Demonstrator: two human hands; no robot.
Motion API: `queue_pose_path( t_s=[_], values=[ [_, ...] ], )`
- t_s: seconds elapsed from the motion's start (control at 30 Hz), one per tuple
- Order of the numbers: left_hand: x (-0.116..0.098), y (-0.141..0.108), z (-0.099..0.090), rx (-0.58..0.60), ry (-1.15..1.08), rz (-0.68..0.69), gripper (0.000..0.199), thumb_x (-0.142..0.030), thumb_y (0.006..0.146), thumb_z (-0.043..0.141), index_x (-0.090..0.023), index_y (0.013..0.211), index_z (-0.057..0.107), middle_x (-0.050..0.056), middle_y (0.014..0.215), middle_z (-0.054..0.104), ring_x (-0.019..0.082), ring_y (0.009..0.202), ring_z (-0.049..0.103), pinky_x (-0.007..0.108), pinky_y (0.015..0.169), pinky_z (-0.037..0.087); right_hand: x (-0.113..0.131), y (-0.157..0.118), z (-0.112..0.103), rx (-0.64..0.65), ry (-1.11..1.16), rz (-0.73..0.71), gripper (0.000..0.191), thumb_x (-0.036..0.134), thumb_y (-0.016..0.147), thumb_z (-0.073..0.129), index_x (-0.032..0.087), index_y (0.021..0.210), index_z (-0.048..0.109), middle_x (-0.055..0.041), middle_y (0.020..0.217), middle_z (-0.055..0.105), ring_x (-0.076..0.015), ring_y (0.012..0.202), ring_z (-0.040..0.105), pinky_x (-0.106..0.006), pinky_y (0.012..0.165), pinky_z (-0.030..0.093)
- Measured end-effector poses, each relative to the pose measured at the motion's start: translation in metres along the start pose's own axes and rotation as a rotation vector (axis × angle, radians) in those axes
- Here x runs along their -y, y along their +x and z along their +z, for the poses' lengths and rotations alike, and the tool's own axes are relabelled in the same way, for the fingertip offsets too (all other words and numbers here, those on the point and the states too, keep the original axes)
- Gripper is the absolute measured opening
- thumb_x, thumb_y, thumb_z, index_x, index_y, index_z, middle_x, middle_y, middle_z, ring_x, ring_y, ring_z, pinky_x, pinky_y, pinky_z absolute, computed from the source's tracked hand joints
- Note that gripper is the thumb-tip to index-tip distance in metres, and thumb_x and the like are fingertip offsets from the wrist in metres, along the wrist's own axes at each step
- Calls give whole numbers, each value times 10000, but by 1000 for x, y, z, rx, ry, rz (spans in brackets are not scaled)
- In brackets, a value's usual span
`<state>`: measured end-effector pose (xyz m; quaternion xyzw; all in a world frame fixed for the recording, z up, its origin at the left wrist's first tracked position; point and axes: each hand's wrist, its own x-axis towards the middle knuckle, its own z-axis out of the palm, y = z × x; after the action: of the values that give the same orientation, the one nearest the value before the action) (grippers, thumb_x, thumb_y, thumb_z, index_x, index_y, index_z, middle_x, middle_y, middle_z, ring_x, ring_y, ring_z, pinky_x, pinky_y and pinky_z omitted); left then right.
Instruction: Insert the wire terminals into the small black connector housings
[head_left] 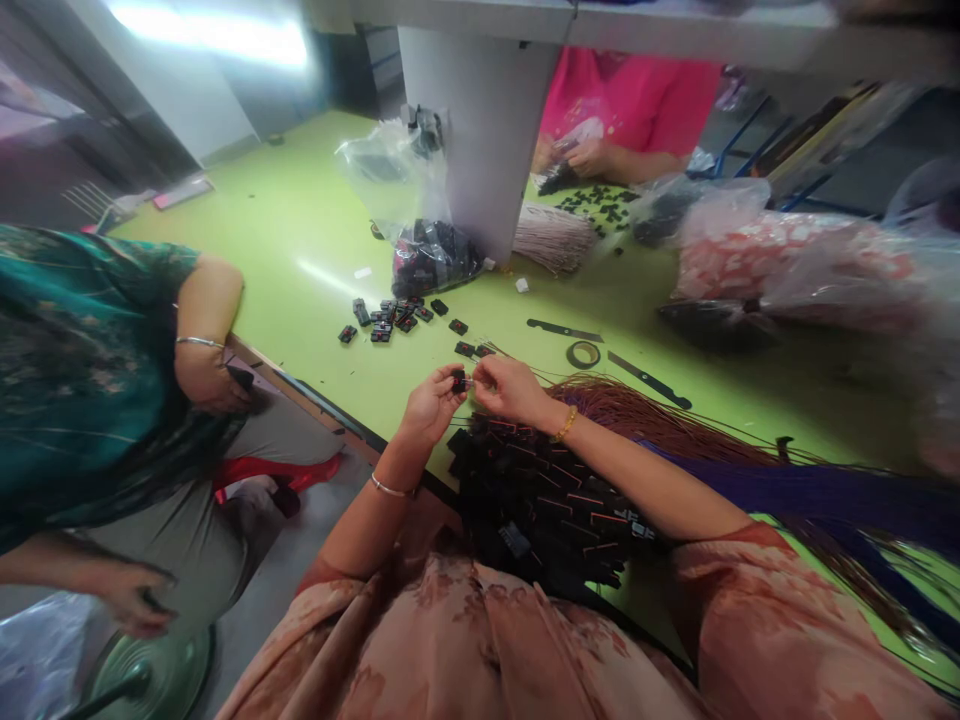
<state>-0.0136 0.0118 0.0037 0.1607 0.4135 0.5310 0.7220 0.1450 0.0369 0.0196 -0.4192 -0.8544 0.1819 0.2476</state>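
My left hand (430, 408) is closed on a small black plastic connector (459, 381) with a red part, held just above the green table's near edge. Right beside it, my right hand (514, 388) pinches what looks like a thin wire (469, 383) at the connector's side; the fingertips partly hide it. Below my right forearm lies a heap of black connectors (525, 470) with short orange-red strips. Brown wires (622, 405) stretch from there to the right. A few loose black connectors (465, 348) lie just beyond my hands.
More black connectors (382, 322) lie in a loose group ahead. Two dark blades (649, 380) and a tape roll (583, 354) are to the right. A grey post (480, 140) stands beside a plastic bag (431, 260). Co-workers sit at left and across; purple wires (735, 490) run right.
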Motion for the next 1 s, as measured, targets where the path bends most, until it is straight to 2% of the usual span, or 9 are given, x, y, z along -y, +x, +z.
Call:
queue_pose_path(
  t_s=[0.27, 0.57, 0.73, 1.0],
  values=[
    [0, 1, -1, 2, 5, -13, 169, -28, 827, 475, -105, 904, 605, 52, 803, 605, 87, 671, 600, 179, 610, 486, -1, 1, -1, 14, -81, -93, 41, 158, 759, 522, 169, 786, 552, -56, 741, 594, -167, 693, 492, -270, 654, 355],
    [8, 4, -2, 17, 52, 30, 142, -41, 813, 529, -117, 899, 612, 38, 830, 610, 81, 696, 593, 189, 636, 476, -2, 2, 2, 44, -95, -88, 27, 182, 777, 523, 169, 779, 546, -59, 749, 596, -167, 694, 481, -274, 659, 345],
    [16, 2, 5, -46, 80, 88, 90, -69, 806, 570, -113, 872, 613, 37, 814, 625, 85, 702, 592, 202, 657, 478, -3, 2, -1, 69, -77, -74, 66, 198, 803, 508, 160, 785, 559, -67, 767, 607, -162, 690, 487, -267, 642, 333],
    [15, 1, 9, -111, 114, 139, 102, -95, 759, 642, -119, 847, 598, 22, 747, 618, 80, 648, 576, 215, 645, 462, 1, -1, 1, 106, -97, -35, 89, 205, 794, 514, 151, 783, 584, -68, 750, 625, -157, 665, 495, -262, 616, 315]
  ],
)
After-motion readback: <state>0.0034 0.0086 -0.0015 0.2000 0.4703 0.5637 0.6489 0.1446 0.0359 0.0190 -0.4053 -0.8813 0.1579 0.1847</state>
